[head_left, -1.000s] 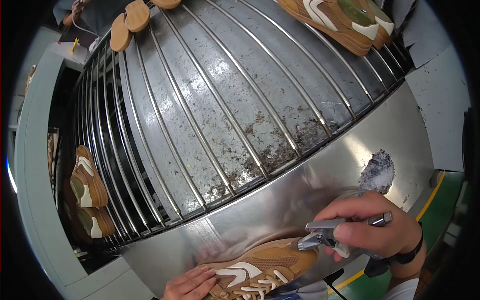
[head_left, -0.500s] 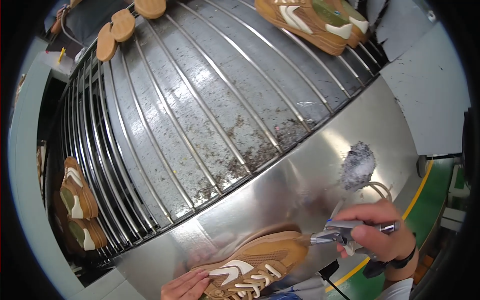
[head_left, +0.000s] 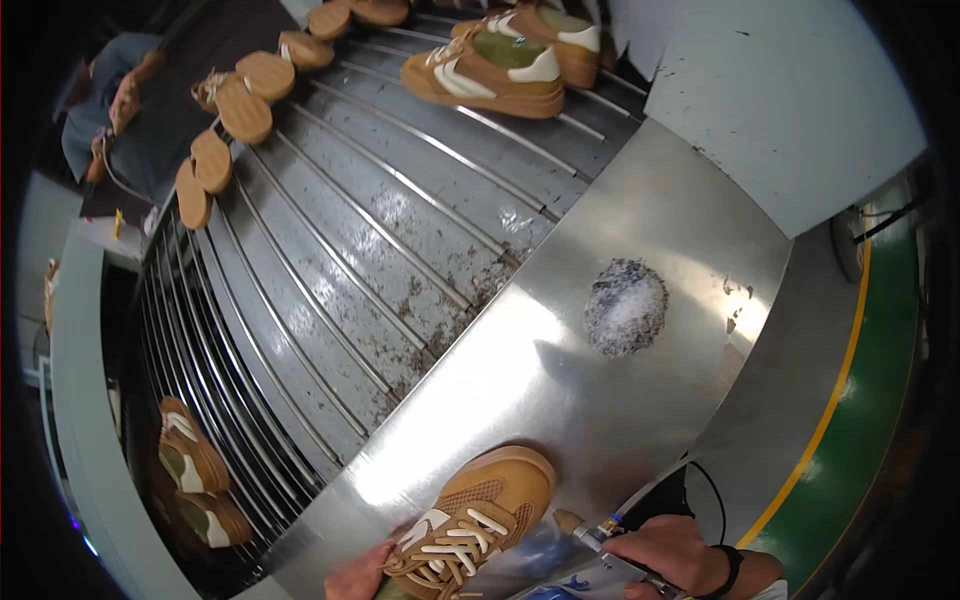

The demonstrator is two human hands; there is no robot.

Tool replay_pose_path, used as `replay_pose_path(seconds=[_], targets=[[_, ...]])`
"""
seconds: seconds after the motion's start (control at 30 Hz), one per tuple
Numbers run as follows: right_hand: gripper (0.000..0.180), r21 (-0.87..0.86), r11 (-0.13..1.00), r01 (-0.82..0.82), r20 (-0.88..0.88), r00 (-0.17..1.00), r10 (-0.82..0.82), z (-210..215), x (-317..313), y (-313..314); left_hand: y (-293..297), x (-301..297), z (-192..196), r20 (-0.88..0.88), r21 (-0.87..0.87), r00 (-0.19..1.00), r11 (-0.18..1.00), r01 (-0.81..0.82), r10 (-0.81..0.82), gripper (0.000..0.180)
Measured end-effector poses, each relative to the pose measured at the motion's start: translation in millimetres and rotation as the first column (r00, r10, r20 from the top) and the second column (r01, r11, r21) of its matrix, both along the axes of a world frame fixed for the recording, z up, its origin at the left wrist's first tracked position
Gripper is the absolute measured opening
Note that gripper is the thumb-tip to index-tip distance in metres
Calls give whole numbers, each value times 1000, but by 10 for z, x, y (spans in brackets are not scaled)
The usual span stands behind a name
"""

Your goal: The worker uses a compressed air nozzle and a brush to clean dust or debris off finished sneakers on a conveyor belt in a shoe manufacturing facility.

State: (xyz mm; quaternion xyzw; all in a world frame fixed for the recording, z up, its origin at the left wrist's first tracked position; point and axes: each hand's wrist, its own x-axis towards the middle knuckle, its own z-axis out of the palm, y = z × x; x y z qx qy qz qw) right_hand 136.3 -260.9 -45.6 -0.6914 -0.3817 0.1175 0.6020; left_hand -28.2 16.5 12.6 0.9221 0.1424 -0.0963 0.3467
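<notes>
A tan and brown sneaker (head_left: 490, 500) with white laces and white side stripes is tilted, toe away from me, at the front of the metal ledge. My left hand (head_left: 358, 574) is closed on its heel end, with most of the fingers hidden behind the shoe. Just right of the sneaker, my right hand (head_left: 668, 552) grips a metal spray gun (head_left: 598, 535) with a brownish tip. That tip points toward the shoe's side and stands apart from it. The lower part of the gun is hidden by my hand and the frame edge.
Beyond the shiny metal ledge (head_left: 690, 240) lies a rack of metal bars (head_left: 400, 255). More sneakers (head_left: 500, 75) stand on it at the far right, others (head_left: 195, 450) at left, and several lean soles-out (head_left: 243, 108). Grey-white residue (head_left: 627, 308) marks the ledge. Another person (head_left: 130, 100) is at far left.
My view has shifted, bringing more of the rack into sight. The spray gun has moved from the toe to the sneaker's right side, and the sneaker has turned more upright with its toe pointing away.
</notes>
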Motion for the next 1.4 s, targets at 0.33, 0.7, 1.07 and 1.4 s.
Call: replay_pose_path(seconds=[0.33, 0.7, 1.07, 1.4], targets=[[50, 390, 850, 354, -553, 828, -91, -442, 354, -61, 46, 615, -11, -316, -831, 696, 166, -531, 644, 49], [55, 313, 763, 566, -658, 708, -256, -714, 464, 216, 225, 2193, -71, 236, -721, 890, 684, -110, 391, 55], [59, 216, 733, 646, -585, 686, -432, -951, 595, 17, 2884, -785, -656, 708, 591, 529, 19, -807, 467, 66], [57, 153, 743, 652, -545, 682, -487, -826, 592, 119, 3450, -1417, -646, 299, -296, 86, 179, -938, 950, 29]])
